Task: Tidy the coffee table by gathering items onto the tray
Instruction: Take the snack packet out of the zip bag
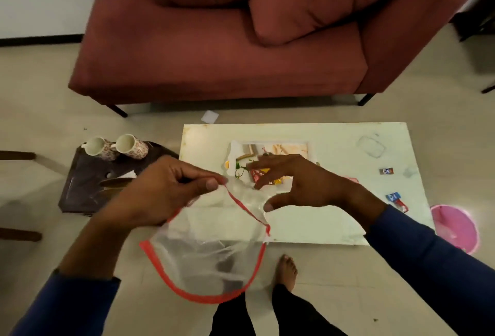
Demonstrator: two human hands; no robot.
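My left hand [171, 188] pinches the top edge of a clear plastic bag with a red border [203, 258], which hangs over the table's near-left corner. My right hand [297, 183] is spread open just right of the bag's top, fingers apart and holding nothing. Behind my right hand, a red and yellow wrapper [263, 176] lies on a magazine [281, 149] on the white coffee table [321, 223]. A dark tray [83, 188] sits to the left of the table with two floral mugs [117, 147] and some papers on it.
Small blue and red packets [393, 199] and another small packet [386, 171] lie on the table's right side, near a clear container [371, 145]. A pink bin [455, 228] stands on the floor at the right. A red sofa [214, 54] lies beyond. My bare foot [288, 271] is below the table.
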